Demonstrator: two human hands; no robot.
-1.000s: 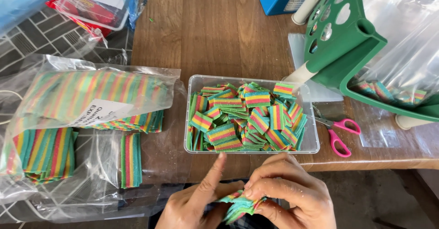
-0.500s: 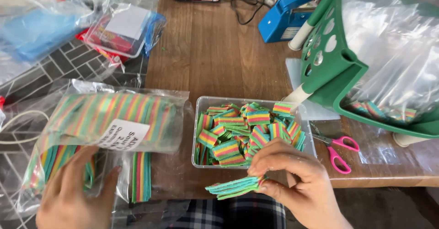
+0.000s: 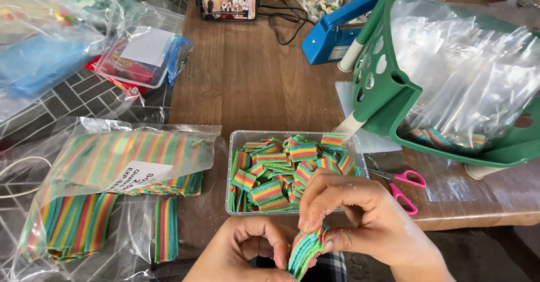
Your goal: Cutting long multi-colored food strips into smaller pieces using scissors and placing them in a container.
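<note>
A small stack of rainbow-striped candy pieces stands on edge between both hands, just in front of the table edge. My right hand pinches the stack from the right, fingers dusted with sugar. My left hand curls against the stack's left side. Directly behind the hands sits a clear plastic tub full of cut rainbow candy pieces.
Clear bags of long rainbow candy strips lie at the left. Pink-handled scissors rest right of the tub. A green rack holding clear bags stands at the right, a blue heat sealer behind it. A phone stands at the back.
My left hand has come back from the bags at the left and joined the right hand on the candy stack. The view has tilted up to show more of the table.
</note>
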